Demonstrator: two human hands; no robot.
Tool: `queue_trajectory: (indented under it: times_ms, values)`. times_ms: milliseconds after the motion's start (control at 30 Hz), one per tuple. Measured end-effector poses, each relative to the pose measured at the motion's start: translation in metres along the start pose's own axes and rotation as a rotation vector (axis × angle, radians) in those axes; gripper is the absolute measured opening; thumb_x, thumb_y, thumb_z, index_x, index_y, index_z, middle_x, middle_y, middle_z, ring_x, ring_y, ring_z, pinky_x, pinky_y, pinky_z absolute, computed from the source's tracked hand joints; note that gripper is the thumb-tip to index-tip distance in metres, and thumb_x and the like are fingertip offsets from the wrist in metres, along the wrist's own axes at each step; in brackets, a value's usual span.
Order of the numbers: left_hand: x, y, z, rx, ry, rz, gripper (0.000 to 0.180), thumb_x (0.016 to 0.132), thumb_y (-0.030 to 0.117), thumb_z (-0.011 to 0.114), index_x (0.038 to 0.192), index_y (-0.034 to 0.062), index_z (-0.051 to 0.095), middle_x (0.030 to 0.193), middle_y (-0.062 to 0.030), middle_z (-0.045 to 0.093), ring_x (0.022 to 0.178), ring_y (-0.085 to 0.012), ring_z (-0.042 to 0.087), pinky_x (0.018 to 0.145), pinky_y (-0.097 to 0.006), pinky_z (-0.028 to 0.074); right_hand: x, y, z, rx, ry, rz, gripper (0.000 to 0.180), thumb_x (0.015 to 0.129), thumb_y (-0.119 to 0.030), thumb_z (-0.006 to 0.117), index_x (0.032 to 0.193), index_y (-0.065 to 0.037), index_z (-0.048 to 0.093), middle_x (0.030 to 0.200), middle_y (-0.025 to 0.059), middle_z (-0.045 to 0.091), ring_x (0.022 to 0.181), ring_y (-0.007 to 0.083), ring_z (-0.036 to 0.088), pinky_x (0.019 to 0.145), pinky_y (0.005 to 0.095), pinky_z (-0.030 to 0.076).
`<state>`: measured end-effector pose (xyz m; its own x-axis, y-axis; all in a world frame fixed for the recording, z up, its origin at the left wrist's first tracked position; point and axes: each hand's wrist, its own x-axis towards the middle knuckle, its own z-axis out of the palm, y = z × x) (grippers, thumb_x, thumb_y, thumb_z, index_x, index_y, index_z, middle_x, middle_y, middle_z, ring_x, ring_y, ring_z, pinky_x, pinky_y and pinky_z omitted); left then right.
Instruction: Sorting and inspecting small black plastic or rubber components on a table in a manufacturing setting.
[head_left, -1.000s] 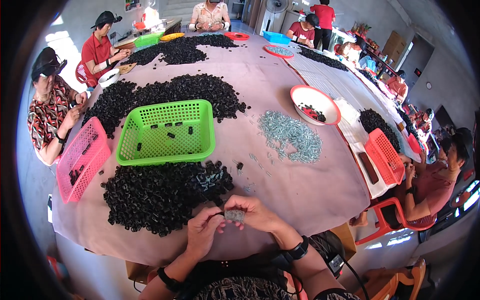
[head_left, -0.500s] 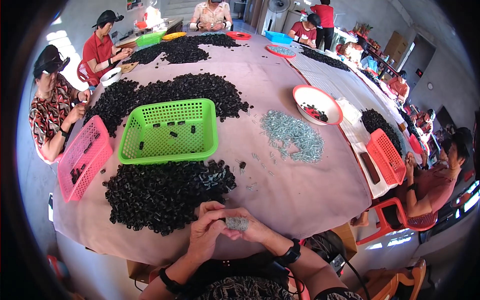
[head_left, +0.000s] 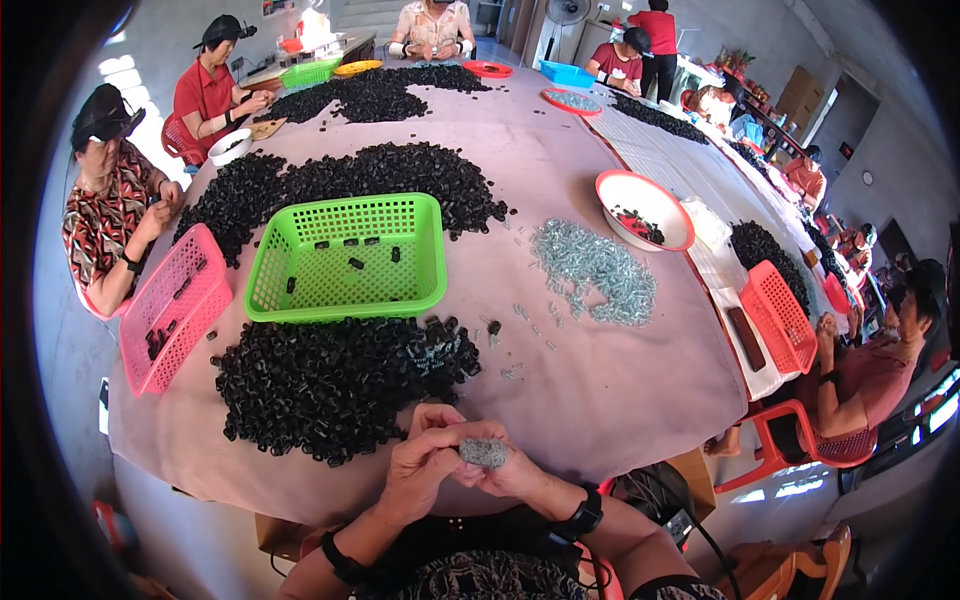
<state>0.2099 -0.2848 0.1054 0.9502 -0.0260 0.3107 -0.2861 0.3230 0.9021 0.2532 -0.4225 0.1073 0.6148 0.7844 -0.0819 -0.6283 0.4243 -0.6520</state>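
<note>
My left hand [head_left: 418, 466] and my right hand [head_left: 518, 472] meet at the table's near edge, fingers closed in a pinch against each other. A grey, rough-textured short cylinder [head_left: 484, 453] shows at my right hand, by the thumb; whether it is a wrap on the thumb or a held thing I cannot make out. Anything smaller between the fingertips is hidden. Just beyond my left hand lies a heap of small black plastic pieces [head_left: 325, 390], with a few clear or silvery pieces [head_left: 432, 352] on its right part. Farther right spreads a pile of small shiny pale pieces [head_left: 590, 272].
A green basket [head_left: 345, 310] holding several black pieces stands behind the near heap. To its left leans a pink basket [head_left: 190, 300]. A red-rimmed white bowl [head_left: 660, 195] sits at the right. People work around the table [head_left: 600, 400]; one sits at the left [head_left: 115, 210].
The view has shifted slightly, so the scene sits a little farther right. My hands stay together, fingers slightly re-angled; the grey cylinder now shows more end-on.
</note>
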Motion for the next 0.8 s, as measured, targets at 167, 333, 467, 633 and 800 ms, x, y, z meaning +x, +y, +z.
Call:
queue_trajectory:
  times_ms: [167,333,467,633,800]
  values:
    - [0.003,0.001,0.000,0.011,0.004,0.011,0.026,0.080,-0.001,0.056,0.106,-0.0005,0.060,0.114,-0.0087,0.045,0.107,-0.0171,0.043,0.096,-0.030,0.033,0.003,0.007,-0.004,-0.022,0.009,-0.077,0.015,0.090,-0.015,0.051,0.084,-0.003,0.058,0.061,-0.0045,0.042,0.048,0.0015,0.032,0.043,0.0180,0.022]
    - [-0.001,-0.003,-0.010,-0.145,0.091,-0.032,0.029,0.087,0.005,0.052,0.115,0.0008,0.052,0.110,-0.0077,0.047,0.108,-0.0174,0.046,0.094,-0.032,0.035,0.010,-0.008,-0.001,0.189,0.079,0.000,0.016,0.087,-0.015,0.052,0.073,-0.007,0.052,0.058,-0.0042,0.042,0.045,0.0025,0.032,0.040,0.0186,0.021]
    - [0.005,-0.001,0.003,0.094,0.135,-0.073,0.026,0.089,0.005,0.051,0.114,0.0012,0.053,0.108,-0.0061,0.048,0.104,-0.0155,0.049,0.093,-0.029,0.037,0.015,-0.038,-0.010,0.076,0.144,0.006,0.019,0.088,-0.021,0.051,0.073,-0.009,0.053,0.055,-0.0061,0.040,0.044,0.0023,0.029,0.039,0.0192,0.018]
    - [0.002,-0.026,-0.004,0.276,-0.001,-0.130,0.023,0.087,0.001,0.056,0.110,0.0013,0.055,0.100,-0.0044,0.049,0.096,-0.0105,0.051,0.084,-0.022,0.042,0.073,-0.090,0.022,-0.449,0.327,-0.014,0.033,0.090,-0.037,0.052,0.077,-0.007,0.056,0.053,-0.0073,0.036,0.042,0.0028,0.028,0.036,0.0198,0.017]
    - [0.004,-0.018,-0.004,0.351,-0.006,-0.151,0.019,0.086,-0.001,0.057,0.105,0.0011,0.057,0.094,-0.0043,0.051,0.091,-0.0103,0.053,0.081,-0.023,0.044,0.110,-0.130,0.040,-0.784,0.497,-0.209,0.038,0.088,-0.041,0.057,0.074,-0.005,0.057,0.051,-0.0055,0.035,0.041,0.0044,0.029,0.035,0.0214,0.020]
